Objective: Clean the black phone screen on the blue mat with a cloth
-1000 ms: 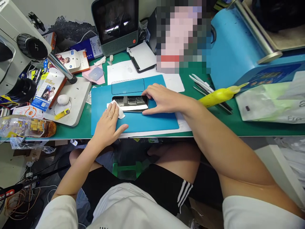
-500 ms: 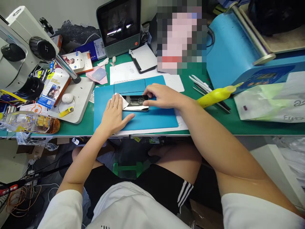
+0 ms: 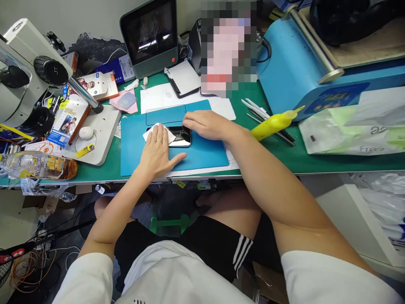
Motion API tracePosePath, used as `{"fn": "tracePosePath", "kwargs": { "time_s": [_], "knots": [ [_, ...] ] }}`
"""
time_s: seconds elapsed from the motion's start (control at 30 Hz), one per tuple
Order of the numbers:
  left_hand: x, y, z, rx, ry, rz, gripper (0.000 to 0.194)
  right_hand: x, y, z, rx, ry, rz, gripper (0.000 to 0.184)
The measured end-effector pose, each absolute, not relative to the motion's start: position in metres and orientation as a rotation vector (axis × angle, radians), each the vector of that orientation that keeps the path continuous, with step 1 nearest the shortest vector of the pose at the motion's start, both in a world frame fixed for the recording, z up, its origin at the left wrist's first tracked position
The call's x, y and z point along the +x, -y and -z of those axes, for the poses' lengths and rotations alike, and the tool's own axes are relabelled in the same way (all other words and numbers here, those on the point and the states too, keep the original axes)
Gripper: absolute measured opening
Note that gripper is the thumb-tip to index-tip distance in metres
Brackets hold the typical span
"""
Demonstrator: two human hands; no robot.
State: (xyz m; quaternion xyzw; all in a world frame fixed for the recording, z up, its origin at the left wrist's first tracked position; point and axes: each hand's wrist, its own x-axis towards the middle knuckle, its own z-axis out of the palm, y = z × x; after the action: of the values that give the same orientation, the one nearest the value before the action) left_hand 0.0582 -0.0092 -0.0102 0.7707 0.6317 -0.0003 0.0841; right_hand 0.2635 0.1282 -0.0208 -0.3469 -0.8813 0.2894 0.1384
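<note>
A phone (image 3: 186, 141) with a glossy dark face and pale rim lies on the blue mat (image 3: 136, 158). My left hand (image 3: 155, 154) lies flat over the phone's left part, fingers stretched out and thumb spread to the right. Under those fingers a white wipe (image 3: 171, 136) is pressed against the phone, covering much of its left half. My right hand (image 3: 205, 124) is at the phone's upper right corner, its fingers bent down together against the edge; the thumb is hidden. Behind the phone, a thin clear panel with a dark outline (image 3: 166, 113) rests on the mat.
At left stand a microscope (image 3: 52, 69) and a drink bottle (image 3: 41, 164) lying on its side. A smart display (image 3: 150, 36) stands behind. To the right are a yellow squeeze bottle (image 3: 274, 125), several thin tools, a blue machine (image 3: 284, 71) and a packet of wipes (image 3: 351, 131).
My left hand and the wipe have slid right across the phone, covering more of it. My right thumb has left the phone's face, and those fingers are now at its upper corner.
</note>
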Motion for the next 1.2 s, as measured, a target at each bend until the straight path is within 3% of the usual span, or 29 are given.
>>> {"fn": "tracePosePath", "kwargs": {
  "time_s": [0.93,1.2],
  "knots": [
    [0.132,-0.001,0.003,2.353,-1.802,0.144,0.114,0.271,-0.136,0.028,-1.091,2.407,-0.802,0.038],
    [0.123,0.022,0.015,2.443,-1.761,0.000,0.111,0.271,-0.135,0.026,-1.104,2.413,-0.843,0.040]
  ]
}}
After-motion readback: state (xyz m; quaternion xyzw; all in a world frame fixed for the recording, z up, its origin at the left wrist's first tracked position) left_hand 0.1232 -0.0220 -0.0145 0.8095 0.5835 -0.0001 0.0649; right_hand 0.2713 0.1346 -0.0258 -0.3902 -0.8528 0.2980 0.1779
